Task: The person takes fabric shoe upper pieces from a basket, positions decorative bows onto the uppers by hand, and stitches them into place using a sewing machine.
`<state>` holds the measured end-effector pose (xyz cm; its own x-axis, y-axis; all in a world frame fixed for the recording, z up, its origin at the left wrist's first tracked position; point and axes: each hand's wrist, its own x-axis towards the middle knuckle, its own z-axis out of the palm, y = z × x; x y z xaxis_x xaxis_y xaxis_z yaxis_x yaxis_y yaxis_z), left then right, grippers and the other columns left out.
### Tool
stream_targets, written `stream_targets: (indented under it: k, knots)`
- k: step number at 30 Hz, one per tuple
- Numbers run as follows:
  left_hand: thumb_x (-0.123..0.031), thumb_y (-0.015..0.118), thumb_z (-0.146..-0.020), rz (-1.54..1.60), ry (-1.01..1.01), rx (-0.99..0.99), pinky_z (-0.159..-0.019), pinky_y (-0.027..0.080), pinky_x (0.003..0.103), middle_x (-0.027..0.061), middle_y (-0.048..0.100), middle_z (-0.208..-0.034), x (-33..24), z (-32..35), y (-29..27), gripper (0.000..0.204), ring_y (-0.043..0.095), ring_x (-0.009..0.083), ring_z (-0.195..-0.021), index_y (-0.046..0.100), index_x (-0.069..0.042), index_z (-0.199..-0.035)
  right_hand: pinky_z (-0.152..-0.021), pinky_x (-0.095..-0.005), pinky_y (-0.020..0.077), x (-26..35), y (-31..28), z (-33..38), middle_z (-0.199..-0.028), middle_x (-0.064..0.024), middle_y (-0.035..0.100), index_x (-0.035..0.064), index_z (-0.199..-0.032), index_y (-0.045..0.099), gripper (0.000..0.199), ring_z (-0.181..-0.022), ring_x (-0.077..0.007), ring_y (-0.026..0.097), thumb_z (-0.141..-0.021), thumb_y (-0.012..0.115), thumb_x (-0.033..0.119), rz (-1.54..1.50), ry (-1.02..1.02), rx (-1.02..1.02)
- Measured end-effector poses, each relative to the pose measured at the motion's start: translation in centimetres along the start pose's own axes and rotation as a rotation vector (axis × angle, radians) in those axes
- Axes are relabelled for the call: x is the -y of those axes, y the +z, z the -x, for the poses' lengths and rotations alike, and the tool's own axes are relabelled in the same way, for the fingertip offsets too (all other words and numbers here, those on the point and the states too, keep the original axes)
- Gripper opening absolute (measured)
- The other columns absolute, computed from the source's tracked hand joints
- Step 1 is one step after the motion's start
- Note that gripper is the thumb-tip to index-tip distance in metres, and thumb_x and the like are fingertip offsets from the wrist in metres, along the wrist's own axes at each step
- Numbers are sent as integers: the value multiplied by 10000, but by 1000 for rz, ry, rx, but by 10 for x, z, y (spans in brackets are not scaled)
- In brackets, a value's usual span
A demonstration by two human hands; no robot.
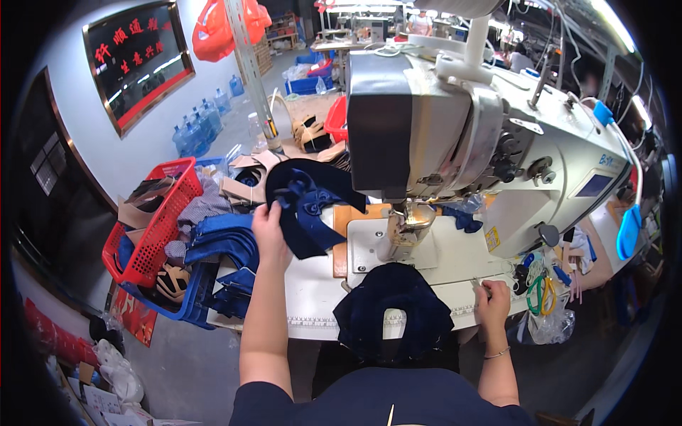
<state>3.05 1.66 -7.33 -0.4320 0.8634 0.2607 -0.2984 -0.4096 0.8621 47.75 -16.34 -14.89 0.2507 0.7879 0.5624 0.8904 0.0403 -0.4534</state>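
While the left hand (pixel 271 228) closes its grip on a navy fabric piece (pixel 310 206) at ten o'clock of the sewing machine (pixel 455 135), the right hand (pixel 492 302) pinches small metal tweezers (pixel 480 285) at the counter (pixel 312 298) edge — five o'clock — beside a dark navy upper (pixel 393 305).

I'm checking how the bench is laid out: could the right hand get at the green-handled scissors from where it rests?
Probably yes. The right hand rests at the table's front edge, and the green-handled scissors lie just to its right with nothing visible between them.
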Motion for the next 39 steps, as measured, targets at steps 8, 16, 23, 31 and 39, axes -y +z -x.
stream_targets:
  k: [8,16,23,31,39]
  knots:
    - [-190,713,-714,-1043,229,262,-1044,304,427,263,373,-1335,84,24,12,628,377,405,-1235,457,11,-1251,-762,-400,457,9,3,-29,-879,-127,597,36,-851,629,167,-854,-325,564,-704,664,107,-100,-74,-33]
    - [-261,743,-739,-867,131,1081,-1069,259,469,208,325,-1402,-9,152,24,615,267,399,-1315,488,-96,-1273,-823,-401,469,-5,83,-135,-1018,-151,608,29,-1011,620,334,-952,-332,579,-728,715,179,-193,62,-59]
    - [-213,743,-737,-934,63,958,-1062,278,454,191,349,-1389,-14,175,10,584,283,387,-1310,503,-94,-1256,-727,-390,485,5,91,-148,-891,-117,638,42,-1047,604,408,-789,-330,603,-679,752,135,-189,228,12]
    - [-55,630,-835,-196,-399,879,-977,395,334,145,489,-1280,-6,179,65,478,491,230,-1178,452,-20,-1278,-589,-205,467,59,10,-91,-777,-8,638,-1,-916,619,175,-652,-69,577,-769,702,45,-1126,538,480]
    - [-73,602,-872,-76,-496,666,-636,496,219,18,623,-817,15,186,98,111,579,70,-729,582,4,-950,-620,-196,473,110,-4,-50,-770,-4,634,16,-945,632,192,-670,-54,570,-779,715,66,-1190,398,649]
